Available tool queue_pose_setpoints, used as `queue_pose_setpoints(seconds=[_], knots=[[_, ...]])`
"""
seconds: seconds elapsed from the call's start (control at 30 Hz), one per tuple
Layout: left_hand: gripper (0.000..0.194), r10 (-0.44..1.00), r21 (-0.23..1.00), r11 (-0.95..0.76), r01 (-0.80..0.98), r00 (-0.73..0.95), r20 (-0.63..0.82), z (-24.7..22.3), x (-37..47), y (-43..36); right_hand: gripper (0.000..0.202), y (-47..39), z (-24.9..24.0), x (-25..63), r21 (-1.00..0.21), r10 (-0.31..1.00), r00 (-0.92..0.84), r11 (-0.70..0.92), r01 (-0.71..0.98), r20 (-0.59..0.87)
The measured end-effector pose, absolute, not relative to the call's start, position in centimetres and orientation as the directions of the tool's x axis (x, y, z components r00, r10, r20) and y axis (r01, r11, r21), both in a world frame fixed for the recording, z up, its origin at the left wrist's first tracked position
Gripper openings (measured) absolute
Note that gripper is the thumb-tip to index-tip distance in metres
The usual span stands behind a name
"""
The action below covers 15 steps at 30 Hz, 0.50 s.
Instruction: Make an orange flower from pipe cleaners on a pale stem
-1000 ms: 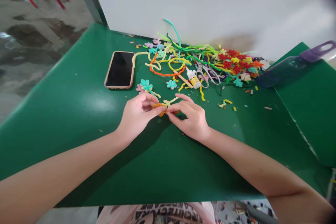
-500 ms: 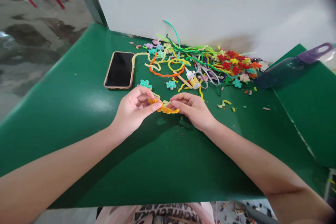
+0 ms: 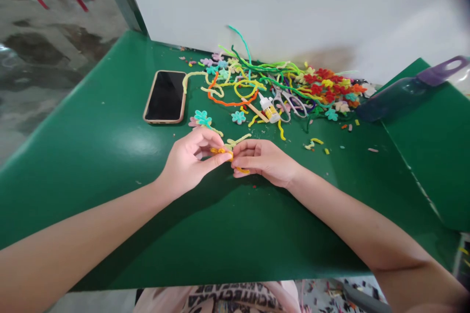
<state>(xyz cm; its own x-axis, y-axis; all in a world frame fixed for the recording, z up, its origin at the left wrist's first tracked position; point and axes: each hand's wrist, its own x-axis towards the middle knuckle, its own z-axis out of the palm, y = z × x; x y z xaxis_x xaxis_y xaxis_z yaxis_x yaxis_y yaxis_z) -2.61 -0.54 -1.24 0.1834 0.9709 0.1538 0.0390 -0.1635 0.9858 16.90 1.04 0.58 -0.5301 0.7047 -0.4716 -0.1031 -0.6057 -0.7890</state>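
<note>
Between thumb and fingers, my left hand (image 3: 193,159) pinches an orange fuzzy stem piece (image 3: 218,151) with a looped end. My right hand (image 3: 266,161) closes on the same piece from the other side, and a short orange tail pokes out below its fingers. Just behind the hands lies a pale yellow stem piece (image 3: 240,140). A turquoise flower (image 3: 202,118) rests beyond my left hand, with a pink one partly under it. Another light blue flower (image 3: 238,117) sits farther right.
A phone (image 3: 165,97) lies at the left of the green table (image 3: 220,239). Behind are tangled colored stems (image 3: 227,103), a glue bottle (image 3: 269,108), scissors (image 3: 288,102) and piled red flowers (image 3: 325,80). A bottle (image 3: 400,93) leans at the right.
My right hand has moved in to meet the left and now grips the orange piece, covering its middle. The tail points lower. More of the pale yellow piece and the pink flower shows.
</note>
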Motion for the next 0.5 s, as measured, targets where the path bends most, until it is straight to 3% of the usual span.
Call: queue_pose_setpoints(seconds=[0.2,0.33,0.5], knots=[[0.020,0.966,0.980,-0.195,0.046,0.179,0.184,-1.3,-2.5,-0.7,0.032,0.5,0.6,16.5,-0.894,0.819,-0.437,-0.442,-0.066,-0.373],[0.020,0.973,0.982,-0.180,0.047,0.151,0.172,-1.2,-2.5,-0.6,0.027,0.1,0.3,16.3,-0.986,0.928,-0.335,-0.156,0.054,-0.165],[0.018,0.986,0.993,-0.115,-0.005,0.124,0.114,-1.3,-2.4,-0.4,0.015,-0.5,-0.2,16.2,-0.974,0.953,-0.281,0.163,0.159,0.114]])
